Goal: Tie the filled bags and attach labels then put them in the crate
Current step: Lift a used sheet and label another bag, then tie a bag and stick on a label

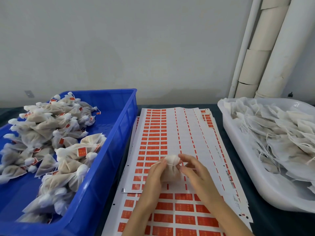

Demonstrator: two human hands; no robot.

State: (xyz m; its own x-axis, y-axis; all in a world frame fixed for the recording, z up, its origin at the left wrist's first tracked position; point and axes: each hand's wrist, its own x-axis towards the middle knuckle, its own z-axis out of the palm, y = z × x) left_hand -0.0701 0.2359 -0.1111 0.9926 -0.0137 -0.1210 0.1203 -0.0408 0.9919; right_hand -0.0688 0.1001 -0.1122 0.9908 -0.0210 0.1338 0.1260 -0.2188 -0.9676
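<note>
Head view: at 6 o'clock, low in the frame, both hands meet around one filled bag [171, 174] held just above the label sheets [170, 130]. The left hand [153, 176] wraps the bag's body from its 9 o'clock side, fingers curled round it, thumb near the gathered neck. The right hand [194, 171] comes in from 3 o'clock and pinches the neck with curled fingertips, where a thin string [172, 165] circles the bunched white top. The sheets, printed with rows of red labels, lie stacked on the dark desk [219, 126] and run from 12 to 6 o'clock under the hands; the top sheet's right columns are peeled bare. At 9 o'clock from the bag stands a blue crate [119, 133], touching the sheets' left edge, with a heap of tied bags [51, 133] inside, many carrying a red label. At 3 o'clock sits a white tray [238, 150] piled with untied bags [272, 133], strings trailing loose. At 1 o'clock, pale pipes [272, 48] rise against the wall.
</note>
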